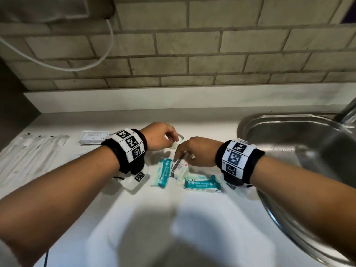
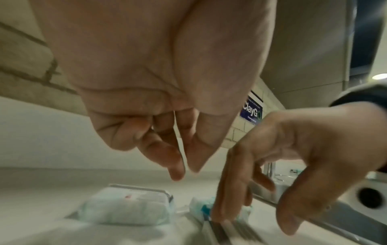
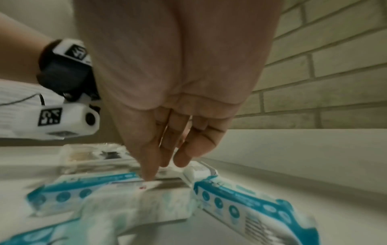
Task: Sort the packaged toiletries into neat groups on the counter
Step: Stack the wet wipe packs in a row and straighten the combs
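Observation:
Two teal wet-wipe packs [image 1: 163,173] [image 1: 202,183] lie mid-counter, with a white packet [image 1: 180,168] with a grey striped edge between them. My right hand [image 1: 178,158] pinches that packet's striped edge, thumb on top in the right wrist view [image 3: 161,170], and the packet [image 3: 136,207] is tilted up over the teal packs [image 3: 251,210]. My left hand [image 1: 174,138] hovers just behind, fingers loosely curled, holding nothing [image 2: 182,172]. A second white packet [image 2: 125,210] lies flat on the counter beneath it.
A stack of flat white sachets [image 1: 94,138] and several clear-wrapped long items [image 1: 32,153] sit in groups at the left. A steel sink [image 1: 289,135] and tap [image 1: 346,112] take up the right. The brick wall [image 1: 192,64] stands behind.

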The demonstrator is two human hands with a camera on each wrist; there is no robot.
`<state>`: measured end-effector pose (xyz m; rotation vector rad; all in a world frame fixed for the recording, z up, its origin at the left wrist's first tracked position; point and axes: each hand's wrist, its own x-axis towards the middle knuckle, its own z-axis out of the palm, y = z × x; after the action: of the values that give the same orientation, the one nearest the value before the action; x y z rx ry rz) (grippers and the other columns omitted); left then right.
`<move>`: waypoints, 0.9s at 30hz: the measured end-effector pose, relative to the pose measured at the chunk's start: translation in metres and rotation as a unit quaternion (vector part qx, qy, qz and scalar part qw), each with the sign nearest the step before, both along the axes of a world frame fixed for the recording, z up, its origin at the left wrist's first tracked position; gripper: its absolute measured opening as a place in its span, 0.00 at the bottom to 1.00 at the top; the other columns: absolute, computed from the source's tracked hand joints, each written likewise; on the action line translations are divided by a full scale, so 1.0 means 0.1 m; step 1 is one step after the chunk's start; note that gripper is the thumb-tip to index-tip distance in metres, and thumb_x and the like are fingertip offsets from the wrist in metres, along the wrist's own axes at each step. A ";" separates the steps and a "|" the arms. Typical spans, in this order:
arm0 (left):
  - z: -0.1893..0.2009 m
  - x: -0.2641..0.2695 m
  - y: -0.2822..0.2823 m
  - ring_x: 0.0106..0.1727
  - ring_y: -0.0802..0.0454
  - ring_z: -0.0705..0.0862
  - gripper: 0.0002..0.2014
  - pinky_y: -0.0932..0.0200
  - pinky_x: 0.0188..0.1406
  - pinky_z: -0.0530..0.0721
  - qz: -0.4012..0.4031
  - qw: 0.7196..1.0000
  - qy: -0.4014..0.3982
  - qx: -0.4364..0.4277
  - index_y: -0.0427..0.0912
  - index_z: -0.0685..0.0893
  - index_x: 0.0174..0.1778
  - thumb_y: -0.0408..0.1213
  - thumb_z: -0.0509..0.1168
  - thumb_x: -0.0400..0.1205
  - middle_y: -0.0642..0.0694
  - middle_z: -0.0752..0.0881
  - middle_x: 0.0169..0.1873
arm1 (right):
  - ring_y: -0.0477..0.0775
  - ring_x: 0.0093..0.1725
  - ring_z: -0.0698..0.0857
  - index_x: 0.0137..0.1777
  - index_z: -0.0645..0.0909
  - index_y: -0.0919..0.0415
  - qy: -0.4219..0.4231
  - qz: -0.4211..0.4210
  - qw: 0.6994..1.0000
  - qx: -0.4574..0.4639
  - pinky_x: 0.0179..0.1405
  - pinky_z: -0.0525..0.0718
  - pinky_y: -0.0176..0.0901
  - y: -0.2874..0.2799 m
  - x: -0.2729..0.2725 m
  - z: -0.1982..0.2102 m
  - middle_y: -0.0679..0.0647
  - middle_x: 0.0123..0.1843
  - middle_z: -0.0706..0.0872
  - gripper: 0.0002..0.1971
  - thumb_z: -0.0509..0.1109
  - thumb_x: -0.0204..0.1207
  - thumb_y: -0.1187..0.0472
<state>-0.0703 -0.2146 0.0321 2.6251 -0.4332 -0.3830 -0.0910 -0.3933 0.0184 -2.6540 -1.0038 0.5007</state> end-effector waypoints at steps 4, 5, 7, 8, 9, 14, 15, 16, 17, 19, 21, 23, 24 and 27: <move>-0.08 -0.30 0.23 0.45 0.60 0.84 0.25 0.59 0.48 0.84 -0.011 0.989 0.091 0.113 0.58 0.78 0.61 0.40 0.77 0.69 0.57 0.83 0.59 | 0.50 0.52 0.83 0.73 0.73 0.48 0.001 0.040 0.995 -0.096 0.49 0.79 0.40 0.21 -0.02 -0.03 0.47 0.61 0.86 0.30 0.71 0.72 0.70; -0.14 -0.37 0.25 0.51 0.55 0.84 0.30 0.54 0.53 0.84 -0.011 0.986 0.104 0.127 0.59 0.75 0.63 0.45 0.78 0.67 0.57 0.82 0.60 | 0.50 0.51 0.83 0.74 0.72 0.48 -0.006 0.043 0.993 -0.110 0.48 0.79 0.40 0.23 -0.02 -0.04 0.47 0.60 0.86 0.32 0.73 0.71 0.69; -0.25 -0.46 0.25 0.56 0.52 0.82 0.37 0.53 0.57 0.82 -0.021 0.985 0.089 0.145 0.57 0.72 0.67 0.56 0.79 0.63 0.56 0.82 0.60 | 0.50 0.52 0.83 0.73 0.73 0.49 -0.011 0.043 0.992 -0.118 0.47 0.79 0.40 0.27 0.00 -0.06 0.48 0.59 0.86 0.32 0.75 0.69 0.67; -0.29 -0.50 0.24 0.55 0.52 0.82 0.39 0.53 0.57 0.82 -0.016 0.986 0.077 0.143 0.55 0.72 0.66 0.60 0.78 0.61 0.55 0.82 0.59 | 0.49 0.52 0.83 0.72 0.74 0.49 -0.007 0.039 0.992 -0.118 0.48 0.79 0.40 0.27 0.01 -0.06 0.47 0.59 0.86 0.32 0.76 0.68 0.66; -0.31 -0.52 0.22 0.54 0.52 0.82 0.40 0.53 0.56 0.83 -0.008 0.988 0.070 0.137 0.53 0.73 0.66 0.62 0.78 0.61 0.54 0.83 0.57 | 0.49 0.52 0.83 0.71 0.75 0.49 -0.002 0.035 0.993 -0.117 0.49 0.81 0.41 0.27 0.01 -0.06 0.47 0.59 0.86 0.32 0.78 0.67 0.65; -0.30 -0.54 0.13 0.51 0.52 0.80 0.37 0.58 0.51 0.80 -0.003 0.989 0.063 0.135 0.47 0.75 0.67 0.61 0.76 0.66 0.50 0.83 0.58 | 0.50 0.50 0.81 0.65 0.78 0.52 -0.019 -0.034 0.999 -0.012 0.47 0.81 0.41 0.13 0.01 0.08 0.47 0.55 0.81 0.26 0.79 0.66 0.62; -0.30 -0.53 0.13 0.51 0.52 0.79 0.38 0.59 0.51 0.79 -0.003 0.989 0.063 0.136 0.48 0.75 0.69 0.60 0.77 0.66 0.49 0.82 0.59 | 0.50 0.47 0.80 0.62 0.78 0.53 -0.021 -0.047 0.998 0.021 0.41 0.78 0.39 0.08 0.01 0.12 0.48 0.53 0.80 0.24 0.78 0.66 0.63; -0.29 -0.53 0.13 0.51 0.52 0.78 0.39 0.59 0.50 0.78 0.000 0.989 0.062 0.133 0.48 0.75 0.69 0.60 0.78 0.65 0.49 0.81 0.60 | 0.51 0.44 0.79 0.58 0.77 0.54 -0.017 -0.064 0.996 0.053 0.36 0.76 0.38 0.03 0.03 0.14 0.50 0.51 0.81 0.22 0.77 0.65 0.65; -0.28 -0.53 0.14 0.52 0.52 0.78 0.38 0.59 0.49 0.78 0.005 0.990 0.061 0.125 0.49 0.75 0.68 0.58 0.79 0.63 0.49 0.81 0.59 | 0.53 0.41 0.78 0.54 0.76 0.54 -0.012 -0.081 0.993 0.083 0.33 0.76 0.40 -0.03 0.04 0.16 0.53 0.50 0.83 0.20 0.76 0.63 0.67; -0.26 -0.53 0.15 0.53 0.50 0.78 0.35 0.58 0.49 0.78 0.014 0.993 0.056 0.100 0.52 0.76 0.64 0.53 0.81 0.63 0.49 0.80 0.59 | 0.58 0.38 0.82 0.47 0.74 0.53 0.004 -0.113 0.986 0.124 0.31 0.82 0.47 -0.14 0.05 0.20 0.58 0.49 0.86 0.19 0.76 0.62 0.70; -0.23 -0.53 0.17 0.53 0.50 0.79 0.31 0.56 0.48 0.79 0.031 0.996 0.051 0.065 0.54 0.75 0.61 0.47 0.81 0.65 0.50 0.79 0.58 | 0.62 0.43 0.88 0.43 0.73 0.51 0.026 -0.133 0.978 0.161 0.32 0.88 0.55 -0.24 0.03 0.21 0.56 0.53 0.87 0.20 0.76 0.62 0.73; -0.21 -0.51 0.19 0.46 0.53 0.80 0.29 0.58 0.40 0.78 0.062 0.996 0.057 0.025 0.55 0.75 0.59 0.42 0.81 0.66 0.51 0.79 0.56 | 0.59 0.49 0.90 0.41 0.73 0.52 0.044 -0.140 0.970 0.194 0.36 0.90 0.59 -0.33 0.01 0.20 0.52 0.55 0.87 0.21 0.77 0.62 0.76; -0.19 -0.50 0.20 0.44 0.53 0.80 0.29 0.59 0.39 0.78 0.074 0.995 0.060 0.008 0.55 0.75 0.58 0.41 0.81 0.66 0.51 0.79 0.56 | 0.56 0.51 0.90 0.41 0.73 0.53 0.051 -0.144 0.967 0.202 0.40 0.90 0.60 -0.37 0.00 0.18 0.51 0.55 0.87 0.21 0.78 0.62 0.76; -0.13 -0.42 0.24 0.44 0.53 0.81 0.28 0.60 0.40 0.79 0.068 0.996 0.060 0.015 0.49 0.80 0.61 0.38 0.82 0.66 0.50 0.82 0.57 | 0.46 0.52 0.89 0.42 0.75 0.55 0.065 -0.159 0.963 0.207 0.48 0.90 0.54 -0.46 -0.01 0.13 0.50 0.56 0.88 0.22 0.81 0.60 0.75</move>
<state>-0.1125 -0.1911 0.0194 2.6245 -0.2102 -0.5034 -0.0917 -0.4396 0.0311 -2.3079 -0.5531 0.3422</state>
